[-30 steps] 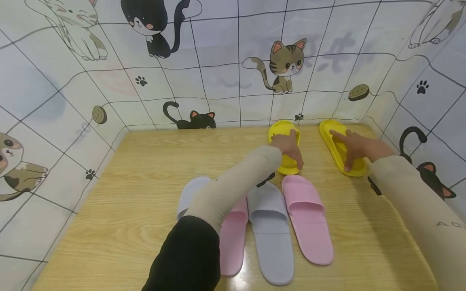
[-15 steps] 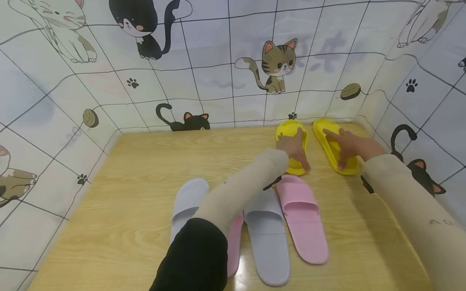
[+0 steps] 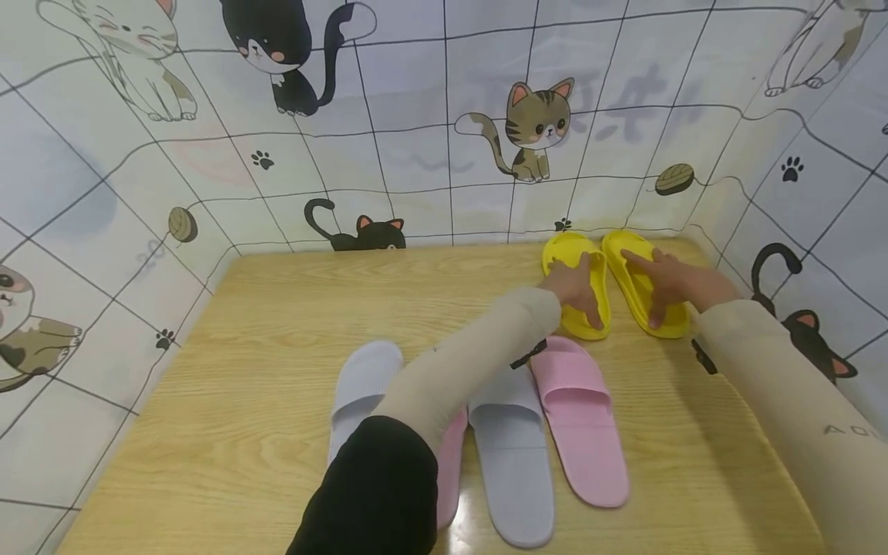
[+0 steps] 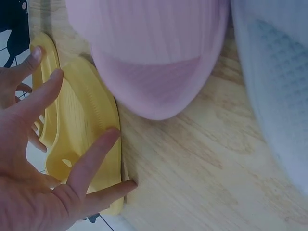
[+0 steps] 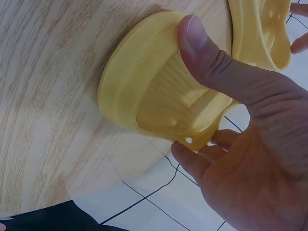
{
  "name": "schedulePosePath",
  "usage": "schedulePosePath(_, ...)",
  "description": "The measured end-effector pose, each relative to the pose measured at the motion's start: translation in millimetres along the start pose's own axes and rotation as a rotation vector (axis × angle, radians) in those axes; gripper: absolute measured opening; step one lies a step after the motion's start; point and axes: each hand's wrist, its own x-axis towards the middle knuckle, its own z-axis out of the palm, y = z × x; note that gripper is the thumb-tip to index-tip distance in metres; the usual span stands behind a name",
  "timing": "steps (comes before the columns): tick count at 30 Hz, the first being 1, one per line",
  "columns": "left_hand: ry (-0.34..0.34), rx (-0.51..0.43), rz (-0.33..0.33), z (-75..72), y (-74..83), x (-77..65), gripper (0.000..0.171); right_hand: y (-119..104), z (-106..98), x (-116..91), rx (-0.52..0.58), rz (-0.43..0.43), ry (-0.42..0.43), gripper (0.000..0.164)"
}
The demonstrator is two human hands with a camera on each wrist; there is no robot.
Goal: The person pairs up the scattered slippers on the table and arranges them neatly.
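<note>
Two yellow slippers lie side by side at the back right, almost touching, toes toward the wall. My left hand point(image 3: 574, 287) lies across the left yellow slipper point(image 3: 565, 245), thumb near its heel edge and fingers spread along the other side. Over the right yellow slipper point(image 3: 634, 243) my right hand point(image 3: 673, 281) holds it by the edges. In the right wrist view, the thumb point(image 5: 197, 43) presses the heel rim of that slipper point(image 5: 163, 103) while other fingertips bend under its far side. The left wrist view shows the left slipper point(image 4: 84, 115) between thumb and fingers.
A pink slipper point(image 3: 583, 439) and a grey slipper point(image 3: 515, 462) lie just in front. Another grey slipper point(image 3: 368, 378) and pink slipper point(image 3: 451, 470) are partly hidden by my left sleeve. Cat-patterned walls point(image 3: 416, 92) border the wooden table point(image 3: 243, 370).
My left hand has slid the left yellow slipper to the right, narrowing the gap between the pair. The right hand and its slipper stay about where they were.
</note>
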Motion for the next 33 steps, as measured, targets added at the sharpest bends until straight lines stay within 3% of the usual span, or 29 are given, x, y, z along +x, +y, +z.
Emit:
schedulePosePath(5,0.037,-0.049,-0.001,6.2,1.0,5.0,0.126,3,1,1,0.001,-0.002,0.005,0.142)
schedulePosePath(17,0.040,-0.143,0.101,10.8,-1.3,2.1,0.108,1,1,-4,-0.007,-0.020,0.007,0.142)
schedulePosePath(26,-0.041,-0.109,0.060,-2.0,-3.4,-4.4,0.104,0,-1,-3,-0.032,-0.045,0.022,0.144)
schedulePosePath(33,-0.159,-0.097,0.079,-11.8,-13.4,5.5,0.102,-1,1,-4,-0.041,-0.037,0.017,0.145)
